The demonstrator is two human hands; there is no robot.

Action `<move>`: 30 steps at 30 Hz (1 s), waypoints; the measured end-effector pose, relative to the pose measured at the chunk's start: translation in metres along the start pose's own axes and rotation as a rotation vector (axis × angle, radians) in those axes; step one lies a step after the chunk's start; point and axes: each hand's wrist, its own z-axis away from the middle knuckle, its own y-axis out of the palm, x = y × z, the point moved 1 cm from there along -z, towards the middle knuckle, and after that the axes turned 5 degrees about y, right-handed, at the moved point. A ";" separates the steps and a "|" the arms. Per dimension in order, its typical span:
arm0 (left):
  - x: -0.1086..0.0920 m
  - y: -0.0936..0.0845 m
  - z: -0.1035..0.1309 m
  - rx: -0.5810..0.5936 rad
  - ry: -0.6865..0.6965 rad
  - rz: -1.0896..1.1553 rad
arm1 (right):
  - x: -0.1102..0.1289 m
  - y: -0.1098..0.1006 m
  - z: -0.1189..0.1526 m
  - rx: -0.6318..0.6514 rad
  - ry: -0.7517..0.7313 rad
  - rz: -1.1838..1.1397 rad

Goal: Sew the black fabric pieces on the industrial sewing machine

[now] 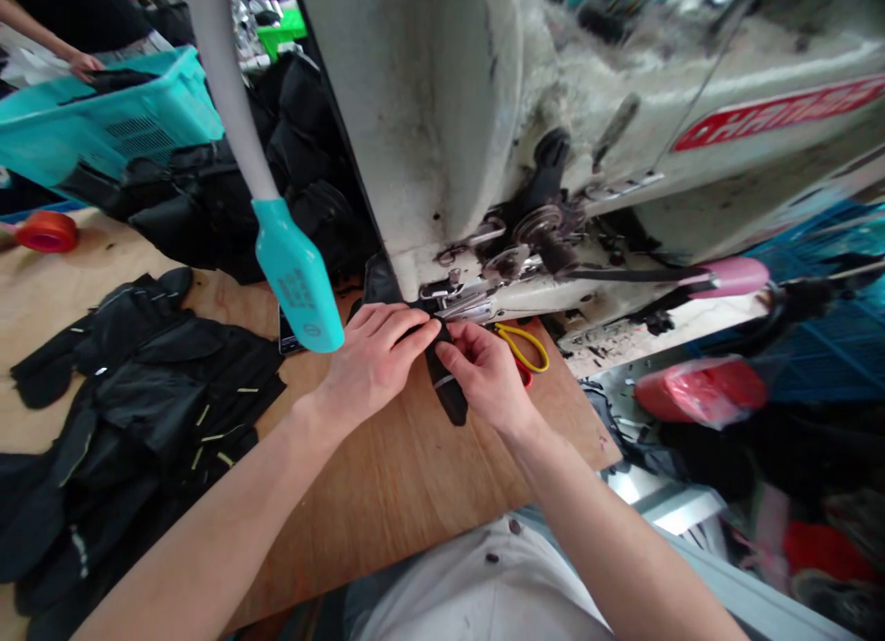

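while the left hand (370,355) lies palm down over the near side of the work, its fingertips rest on a black fabric strip (451,397) just in front of the needle area of an industrial sewing machine (442,115). whether the left fingers pinch the cloth or only press it, i cannot tell. the right hand (488,369) grips the strip's right edge, thumb and bent fingers closed on it. the strip's pointed end hangs toward the wearer, below the fingers and over the wooden desk (387,503), with a pale line across it; its far end is hidden by the left hand and the machine.

just right of the right hand lie a yellow loop handle (520,333) and a red loop (528,380), the latter partly covered by the hand. a turquoise lamp head (297,281) hangs left of the work and blocks most of a phone (285,332). cut black fabric pieces (152,364) with pale marks spread over the desk's left side, near a red tape roll (48,232). behind, another person's hand (84,65) reaches into a turquoise basket (166,115).

white lettering on the machine's red label (781,115) is too slanted and blurred to read surely; the lamp head's small print is illegible.
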 end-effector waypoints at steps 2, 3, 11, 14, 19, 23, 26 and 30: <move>0.003 0.001 -0.001 -0.004 -0.002 -0.005 | 0.000 0.000 -0.004 -0.002 -0.020 0.010; 0.004 0.002 -0.001 -0.009 0.005 -0.004 | 0.001 0.001 -0.006 -0.006 -0.026 0.018; 0.008 0.014 0.004 -0.129 -0.063 0.014 | 0.005 0.002 -0.012 -0.094 0.000 0.090; 0.010 0.017 0.005 -0.158 -0.089 0.007 | 0.005 0.003 -0.012 -0.105 0.015 0.073; 0.012 0.018 0.009 -0.147 -0.117 0.004 | 0.005 0.004 -0.013 -0.101 0.045 0.033; 0.013 0.019 0.012 -0.146 -0.141 0.012 | 0.006 0.004 -0.013 -0.106 0.048 0.039; 0.013 0.018 0.012 -0.149 -0.148 0.009 | 0.006 0.005 -0.012 -0.117 0.050 0.044; 0.011 0.016 0.010 -0.133 -0.160 -0.006 | 0.005 0.005 -0.012 -0.132 0.039 0.053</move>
